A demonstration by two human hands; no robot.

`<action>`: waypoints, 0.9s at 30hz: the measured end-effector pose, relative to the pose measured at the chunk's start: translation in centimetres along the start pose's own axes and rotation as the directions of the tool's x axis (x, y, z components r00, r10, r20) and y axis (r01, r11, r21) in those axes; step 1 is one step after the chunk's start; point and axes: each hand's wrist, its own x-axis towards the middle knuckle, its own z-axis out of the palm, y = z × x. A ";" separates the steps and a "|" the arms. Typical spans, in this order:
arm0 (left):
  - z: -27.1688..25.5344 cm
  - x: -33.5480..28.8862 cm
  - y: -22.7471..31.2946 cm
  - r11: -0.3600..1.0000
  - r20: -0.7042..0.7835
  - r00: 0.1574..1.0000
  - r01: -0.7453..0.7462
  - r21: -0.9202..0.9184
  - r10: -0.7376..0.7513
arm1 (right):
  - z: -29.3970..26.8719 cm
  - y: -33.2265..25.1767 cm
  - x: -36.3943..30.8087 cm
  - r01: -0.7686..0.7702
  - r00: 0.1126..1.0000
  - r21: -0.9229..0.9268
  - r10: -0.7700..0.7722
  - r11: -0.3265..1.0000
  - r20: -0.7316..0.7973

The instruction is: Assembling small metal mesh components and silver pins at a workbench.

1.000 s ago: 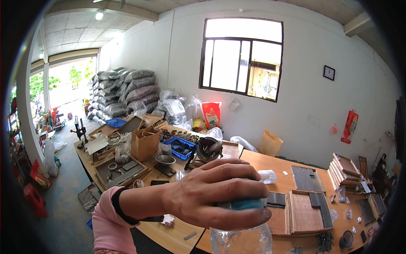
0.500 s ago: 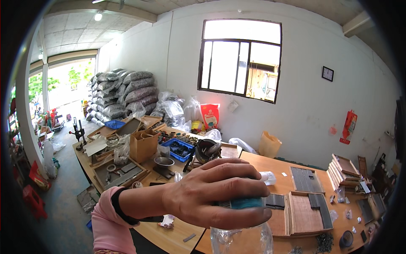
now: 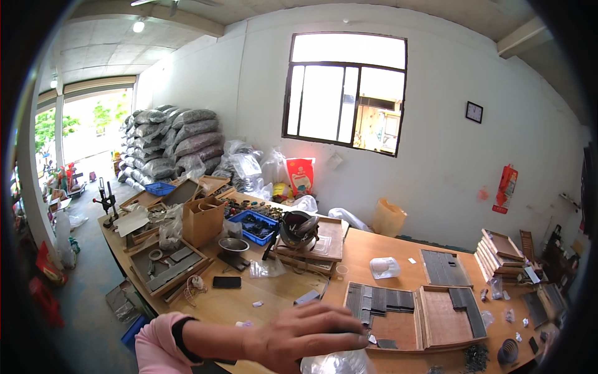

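Note:
My left hand reaches in from the lower left, with a pink sleeve and a dark band at the wrist. Its back faces up and its fingers are bent together over the front of the table. Whatever lies under the fingers is hidden. Directly below them, at the lower edge, bulges a clear plastic bag; whether the fingers grip it does not show. Just right of the hand lies a wooden tray partly filled with grey strips, beside a second such tray. My right hand is out of view.
A black phone, a metal bowl and a blue basket of dark parts lie to the left. A clear plastic container stands behind the trays. Stacked wooden trays are at the right. Full sacks are piled by the wall.
My left hand has moved lower and nearer in the view, uncovering the phone, container and left tray. The teal thing seen under its fingers before is now hidden from sight.

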 end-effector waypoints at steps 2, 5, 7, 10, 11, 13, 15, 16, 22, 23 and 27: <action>4.2 -0.8 -0.8 0.978 0.002 0.998 0.063 -0.197 -0.064 | 0.1 -11.0 -4.6 -0.036 0.987 0.294 0.081 0.955 -0.141; 4.3 -4.7 1.6 0.792 -0.024 0.886 0.401 -0.460 -0.463 | -3.0 -33.8 -8.4 0.150 0.962 0.489 -0.012 0.859 -0.274; 5.7 -6.9 1.5 0.724 0.033 0.831 0.503 -0.472 -0.556 | -3.0 -42.9 -9.9 0.367 0.924 0.507 -0.243 0.780 -0.296; 8.3 -10.3 1.6 0.552 0.086 0.732 0.580 -0.599 -0.676 | -1.9 -52.3 -10.0 0.571 0.800 0.548 -0.564 0.611 -0.205; 8.7 -11.1 1.7 0.464 0.166 0.669 0.652 -0.599 -0.725 | -1.6 -54.3 -10.0 0.587 0.751 0.540 -0.655 0.603 -0.085; 8.1 -11.4 3.3 0.349 0.261 0.542 0.771 -0.533 -0.799 | -0.2 -58.8 -10.9 0.580 0.652 0.582 -0.753 0.569 0.087; 9.9 -13.7 3.2 0.349 0.288 0.574 0.749 -0.563 -0.766 | 2.3 -62.7 -13.5 0.605 0.545 0.612 -0.825 0.509 0.147; 10.5 -14.7 3.0 0.347 0.302 0.598 0.729 -0.590 -0.742 | 3.4 -64.4 -14.7 0.646 0.438 0.612 -0.878 0.456 0.192; 8.8 -16.0 3.4 0.297 0.463 0.552 0.804 -0.515 -0.693 | 7.2 -71.3 -20.8 0.846 0.152 0.450 -0.938 0.286 0.311; 8.4 -16.2 3.6 0.246 0.477 0.535 0.803 -0.543 -0.697 | 7.3 -71.8 -21.3 0.852 0.121 0.446 -0.931 0.276 0.345; 7.2 -16.8 3.1 0.208 0.543 0.511 0.827 -0.522 -0.667 | 7.2 -72.7 -21.4 0.891 0.018 0.402 -0.901 0.211 0.433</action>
